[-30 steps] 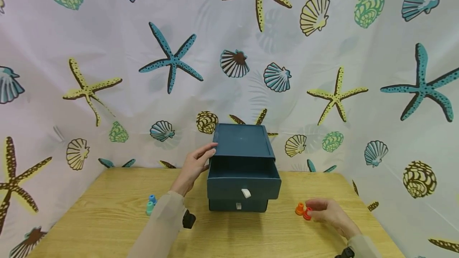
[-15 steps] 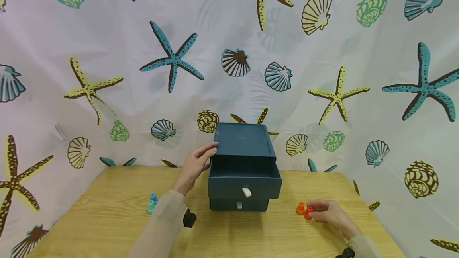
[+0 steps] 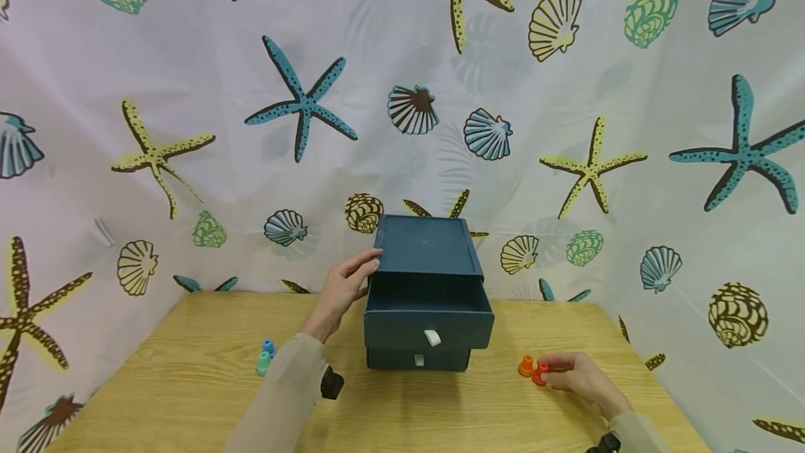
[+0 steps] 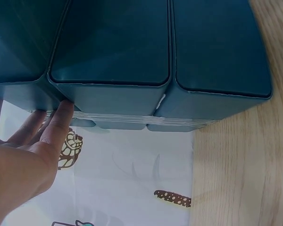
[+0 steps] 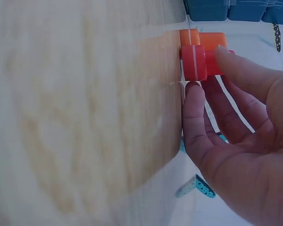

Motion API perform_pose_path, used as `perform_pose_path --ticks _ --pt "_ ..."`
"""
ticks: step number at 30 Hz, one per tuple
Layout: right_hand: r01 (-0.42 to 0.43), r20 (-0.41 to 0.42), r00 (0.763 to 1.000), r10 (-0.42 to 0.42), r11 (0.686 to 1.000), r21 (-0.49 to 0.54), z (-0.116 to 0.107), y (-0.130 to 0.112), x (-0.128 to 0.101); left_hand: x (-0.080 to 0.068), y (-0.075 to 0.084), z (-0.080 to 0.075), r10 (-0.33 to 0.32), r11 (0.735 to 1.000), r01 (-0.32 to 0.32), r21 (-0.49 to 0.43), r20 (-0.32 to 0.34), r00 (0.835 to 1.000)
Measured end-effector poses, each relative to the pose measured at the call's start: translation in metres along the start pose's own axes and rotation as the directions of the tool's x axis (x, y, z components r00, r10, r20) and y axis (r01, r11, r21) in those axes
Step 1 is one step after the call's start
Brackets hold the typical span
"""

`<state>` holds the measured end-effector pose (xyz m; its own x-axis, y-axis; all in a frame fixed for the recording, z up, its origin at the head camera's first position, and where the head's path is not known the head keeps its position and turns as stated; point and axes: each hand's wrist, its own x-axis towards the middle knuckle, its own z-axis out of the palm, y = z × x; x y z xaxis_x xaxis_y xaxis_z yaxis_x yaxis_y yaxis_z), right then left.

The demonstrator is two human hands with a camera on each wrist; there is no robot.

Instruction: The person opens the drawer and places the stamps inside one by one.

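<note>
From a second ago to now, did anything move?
Hardly anything. The right hand stays by the red piece, fingers touching it, beside the orange piece. The left hand still rests on the blue drawer box, top drawer still open.

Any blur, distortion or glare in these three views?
Head view: sharp, evenly lit, wide-angle bending at the edges, soft shadow under the open drawer. Left wrist view: box sharp, no glare. Right wrist view: table blurred, red piece and right hand clearer.
</note>
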<state>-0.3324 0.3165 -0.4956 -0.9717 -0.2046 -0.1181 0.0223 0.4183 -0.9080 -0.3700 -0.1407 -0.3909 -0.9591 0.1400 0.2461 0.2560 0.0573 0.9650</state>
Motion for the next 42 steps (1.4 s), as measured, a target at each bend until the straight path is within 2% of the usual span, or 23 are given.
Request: perform_pose_path --ticks 10,17,31,36,42 --pt "-0.07 -0.128 0.989 0.069 0.997 -0.008 0.003 -0.002 0.003 -0.001 0.002 0.0 0.0 1.0 0.0 -0.003 -0.004 1.0" --pt "-0.044 -0.184 0.982 0.051 0.998 0.044 0.003 -0.01 0.0 0.0 0.001 -0.001 0.008 1.0 -0.008 -0.01 0.007 1.0" --pt "0.024 -0.132 0.991 0.001 0.983 0.184 0.002 -0.016 -0.001 -0.002 0.0 -0.001 -0.014 1.0 0.014 0.005 -0.008 1.0" --pt "0.07 -0.107 0.993 -0.046 0.971 0.227 0.001 -0.021 -0.001 -0.004 0.0 -0.001 -0.01 1.0 0.01 0.002 -0.01 1.0" --pt "0.106 -0.129 0.989 -0.074 0.961 0.256 0.003 -0.028 0.0 -0.002 0.003 -0.001 -0.013 1.0 0.013 0.003 -0.015 1.0"
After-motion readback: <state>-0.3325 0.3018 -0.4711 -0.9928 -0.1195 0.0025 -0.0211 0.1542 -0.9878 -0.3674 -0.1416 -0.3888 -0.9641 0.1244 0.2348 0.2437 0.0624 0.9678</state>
